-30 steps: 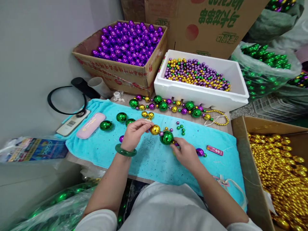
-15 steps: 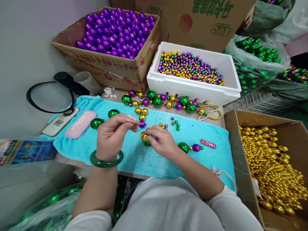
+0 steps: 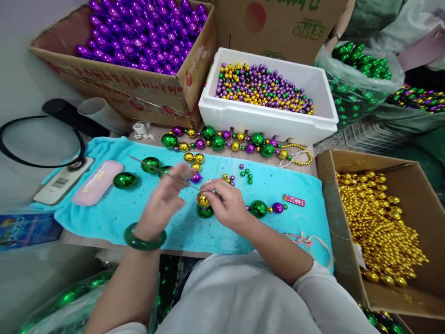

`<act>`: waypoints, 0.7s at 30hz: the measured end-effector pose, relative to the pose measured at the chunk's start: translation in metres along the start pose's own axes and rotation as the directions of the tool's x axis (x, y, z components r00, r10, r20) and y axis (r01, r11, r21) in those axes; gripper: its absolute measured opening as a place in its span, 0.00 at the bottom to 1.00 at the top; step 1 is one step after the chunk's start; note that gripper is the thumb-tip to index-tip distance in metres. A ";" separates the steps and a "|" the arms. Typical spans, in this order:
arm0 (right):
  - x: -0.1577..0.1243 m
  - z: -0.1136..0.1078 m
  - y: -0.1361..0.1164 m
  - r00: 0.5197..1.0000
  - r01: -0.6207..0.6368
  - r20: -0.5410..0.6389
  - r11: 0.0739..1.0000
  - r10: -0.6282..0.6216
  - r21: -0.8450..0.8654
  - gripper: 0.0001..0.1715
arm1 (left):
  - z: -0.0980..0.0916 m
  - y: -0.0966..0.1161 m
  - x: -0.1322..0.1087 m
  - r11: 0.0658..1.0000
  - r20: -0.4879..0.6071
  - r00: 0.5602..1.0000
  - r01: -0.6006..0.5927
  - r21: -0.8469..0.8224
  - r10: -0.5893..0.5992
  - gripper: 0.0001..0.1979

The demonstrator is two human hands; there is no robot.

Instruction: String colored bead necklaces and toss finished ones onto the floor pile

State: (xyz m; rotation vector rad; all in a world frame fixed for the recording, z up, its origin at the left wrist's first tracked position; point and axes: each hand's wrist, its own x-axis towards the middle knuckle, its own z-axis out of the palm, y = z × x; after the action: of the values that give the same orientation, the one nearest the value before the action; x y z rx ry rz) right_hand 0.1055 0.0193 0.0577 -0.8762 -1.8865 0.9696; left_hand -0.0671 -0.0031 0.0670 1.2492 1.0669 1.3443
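Observation:
My right hand (image 3: 227, 204) pinches a shiny gold bead (image 3: 203, 199) between thumb and fingers, just above a large green bead (image 3: 204, 211) on the towel. A thin reddish strand (image 3: 148, 165), cord or wire, slants from the gold bead up to the left, past my left hand (image 3: 163, 199). That hand is blurred, its fingers stretched and the thumb apart, with a green bangle (image 3: 145, 236) on the wrist. Beyond it lie loose green beads (image 3: 125, 180), gold beads (image 3: 197, 157) and a purple bead (image 3: 196, 177). Right of my right hand, a strung green bead (image 3: 258, 208) and purple bead (image 3: 277, 208) rest on the towel.
A blue towel (image 3: 299, 185) covers the table. Behind it lie a beaded necklace (image 3: 217, 142), a white foam box (image 3: 267, 118) of small beads and a carton (image 3: 139, 93) of purple beads. At right stands a carton (image 3: 351, 260) of gold beads. Another person's arm (image 3: 342, 25) shows behind.
My left hand has moved left and down from beside the gold bead, its pinch spread apart. The strand now shows at greater length. My right hand still holds the gold bead; the view has shifted.

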 end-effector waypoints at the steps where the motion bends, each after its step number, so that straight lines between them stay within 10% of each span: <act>1: 0.002 -0.001 0.002 1.000 -0.021 -0.008 0.999 0.021 0.027 0.09 | 0.005 -0.010 -0.002 0.991 0.092 0.995 0.037 0.132 -0.050 0.31; 9: 0.031 -0.031 -0.005 0.934 -0.340 0.105 0.767 0.340 0.544 0.08 | 0.028 -0.037 0.005 0.825 0.112 0.993 -0.099 0.556 0.043 0.13; 16: 0.008 -0.123 -0.046 0.891 -0.108 -0.330 0.852 0.312 0.513 0.13 | 0.010 -0.053 0.002 0.684 0.142 0.989 -0.131 0.718 0.040 0.10; 21: -0.052 -0.203 -0.049 0.730 0.082 -0.610 0.847 0.308 0.525 0.17 | 0.009 -0.063 0.000 0.536 0.234 0.972 -0.198 0.820 0.001 0.13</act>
State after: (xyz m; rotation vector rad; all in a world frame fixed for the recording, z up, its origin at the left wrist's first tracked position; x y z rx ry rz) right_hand 0.2969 0.0124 0.1562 -0.8579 -0.8728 0.9883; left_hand -0.0527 0.0057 0.0055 2.1401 1.5904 0.6917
